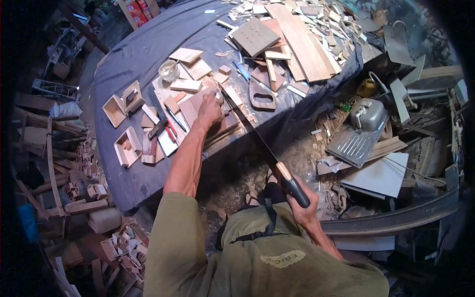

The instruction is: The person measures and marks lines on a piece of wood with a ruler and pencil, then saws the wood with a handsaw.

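Saw [283,171] clamped in the right hand's [303,203] grip, its blade [259,139] reaching the near side of the desk [133,59]; left hand [212,110] rests on brown board [190,107], grip unclear.

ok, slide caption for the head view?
Right hand grips a handsaw while the left hand rests on a wooden board near the edge of a dark-covered table.

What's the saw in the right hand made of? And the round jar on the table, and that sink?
Saw blade: probably metal, being thin, straight and dark.
Saw handle: likely plastic or rubber, smooth black, with a shiny coppery part.
Jar: clear glass or plastic; it looks see-through.
Sink: metal, perhaps stainless steel, silvery and shiny with ridges.
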Tool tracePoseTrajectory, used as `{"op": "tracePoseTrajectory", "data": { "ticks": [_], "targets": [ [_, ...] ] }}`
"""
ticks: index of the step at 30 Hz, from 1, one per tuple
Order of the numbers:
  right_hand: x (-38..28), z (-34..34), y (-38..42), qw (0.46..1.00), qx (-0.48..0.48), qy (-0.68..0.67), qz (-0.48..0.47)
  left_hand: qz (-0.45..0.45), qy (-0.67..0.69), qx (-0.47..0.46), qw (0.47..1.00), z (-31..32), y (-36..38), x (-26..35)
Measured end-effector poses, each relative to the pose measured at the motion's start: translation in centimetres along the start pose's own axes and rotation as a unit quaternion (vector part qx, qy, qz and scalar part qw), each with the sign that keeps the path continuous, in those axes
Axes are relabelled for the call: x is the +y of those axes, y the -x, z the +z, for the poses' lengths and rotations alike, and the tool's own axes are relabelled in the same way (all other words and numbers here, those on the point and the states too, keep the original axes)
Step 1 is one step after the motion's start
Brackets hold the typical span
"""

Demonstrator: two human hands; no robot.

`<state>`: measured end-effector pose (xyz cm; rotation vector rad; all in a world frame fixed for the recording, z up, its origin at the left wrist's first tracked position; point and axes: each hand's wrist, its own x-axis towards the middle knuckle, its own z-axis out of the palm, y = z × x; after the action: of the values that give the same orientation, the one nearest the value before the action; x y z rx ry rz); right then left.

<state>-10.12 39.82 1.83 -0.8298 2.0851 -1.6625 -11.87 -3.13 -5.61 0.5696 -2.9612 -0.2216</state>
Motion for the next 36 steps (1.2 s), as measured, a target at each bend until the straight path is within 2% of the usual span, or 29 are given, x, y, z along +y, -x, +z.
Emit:
{"op": "tracePoseTrajectory", "data": {
  "ticks": [3, 6, 8, 11, 14, 15, 16, 18, 19, 22, 23, 26, 29, 32, 33, 36],
  "targets": [
    [-1.8, 1.0, -1.1, 1.0, 0.007, 0.026, 0.014, 0.014, 0.0, -0.01, 1.0, -1.3, 0.2, 1.1],
    [-2.8, 3.0, -4.6, 0.996, -0.021, 0.002, 0.086, 0.007, 0.007, -0.009, 1.0, -1.0, 0.4, 0.4],
    [-2.7, 2.1, -3.0, 0.997, -0.015, -0.012, 0.077, 0.009, 0.004, -0.027, 1.0, -1.5, 0.3, 1.0],
    [-1.6, -0.6, 0.5, 1.0, -0.011, -0.007, 0.027, 0.023, 0.031, 0.074, 0.997, 1.2, 0.4, -0.4],
    [-1.6, 0.6, -0.4, 0.998, 0.014, -0.001, 0.062, 0.018, 0.006, 0.008, 1.0, -0.3, 0.2, 0.3],
    [-2.6, 1.7, -2.5, 0.999, 0.003, 0.008, 0.032, 0.016, 0.001, -0.019, 1.0, -1.1, 0.2, 0.7],
    [-2.0, 2.4, -4.1, 0.996, -0.028, -0.001, 0.081, 0.015, -0.001, -0.011, 1.0, -0.8, 0.3, 0.6],
    [-2.0, 2.6, -4.5, 0.994, -0.029, -0.017, 0.106, 0.016, -0.005, 0.007, 1.0, -0.4, 0.2, 0.4],
    [-1.5, 2.1, -3.7, 0.998, -0.019, 0.004, 0.064, 0.023, -0.004, -0.03, 0.999, -1.1, 0.0, 0.6],
    [-1.3, 0.0, -0.4, 0.998, -0.005, 0.039, -0.052, -0.019, 0.027, 0.039, 0.999, 0.6, 0.4, 0.4],
    [-1.4, 0.1, -0.3, 0.999, -0.004, 0.035, -0.035, 0.035, -0.035, 0.023, 0.999, 1.6, -0.2, -0.8],
    [-1.9, 1.9, -2.9, 0.999, -0.023, 0.025, 0.022, 0.017, -0.029, -0.056, 0.998, -0.6, -0.2, 0.4],
    [-1.8, 3.2, -4.9, 0.999, -0.023, 0.003, 0.029, 0.001, 0.002, -0.024, 1.0, 0.7, 0.0, -0.5],
    [-1.3, 1.1, -1.3, 0.999, 0.007, 0.045, -0.025, 0.021, 0.013, 0.012, 1.0, 1.2, 0.0, -0.6],
    [-1.6, -0.3, 0.1, 0.999, -0.014, 0.045, 0.006, 0.031, 0.01, 0.024, 0.999, 1.0, -0.1, -0.6],
    [-0.8, 0.4, -0.4, 0.999, -0.005, 0.032, 0.012, 0.032, -0.007, -0.033, 0.999, 0.3, -0.3, -0.3]
  ]
}}
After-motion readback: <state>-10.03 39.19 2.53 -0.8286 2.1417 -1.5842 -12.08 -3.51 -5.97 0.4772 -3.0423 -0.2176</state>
